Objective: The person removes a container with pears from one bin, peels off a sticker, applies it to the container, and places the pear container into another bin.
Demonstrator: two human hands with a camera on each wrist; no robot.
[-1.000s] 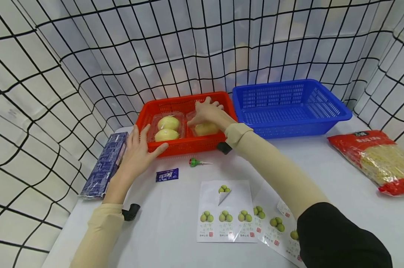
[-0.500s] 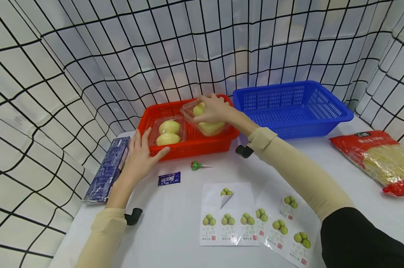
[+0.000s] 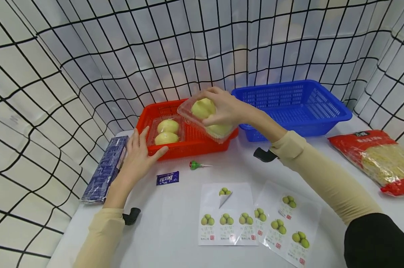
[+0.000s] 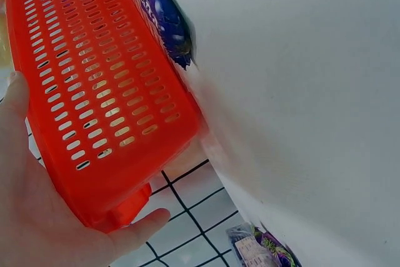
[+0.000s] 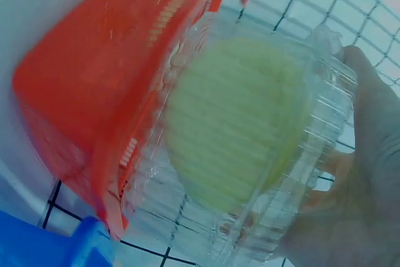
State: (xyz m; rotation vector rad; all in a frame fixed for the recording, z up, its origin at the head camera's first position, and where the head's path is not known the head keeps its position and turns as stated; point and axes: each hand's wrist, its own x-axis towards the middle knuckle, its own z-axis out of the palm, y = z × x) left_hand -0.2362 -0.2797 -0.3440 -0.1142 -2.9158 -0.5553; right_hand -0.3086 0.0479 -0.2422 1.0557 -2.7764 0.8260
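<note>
Black mesh (image 3: 195, 59) lines the back and sides of the white tabletop (image 3: 175, 223). The red basket (image 3: 195, 148) holds a clear pack (image 3: 167, 126) of two pale fruits; a second pack (image 3: 202, 108) tilts above its right end, clasped by the right grip (image 3: 227, 108). The left grip (image 3: 136, 160), fingers spread, touches the basket's left corner. A blue basket (image 3: 305, 128) stands just beside. Fruit-printed sheets (image 3: 226, 208) carry script too small to read; the blue wrapper's (image 3: 167, 178) lettering is unclear.

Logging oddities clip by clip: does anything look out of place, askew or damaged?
Yes: on the left sticker sheet, the top sticker is partly peeled, its corner folded over, unlike those below. The right sheet lies crooked to it. The clear fruit box also tilts in the right hand.
</note>
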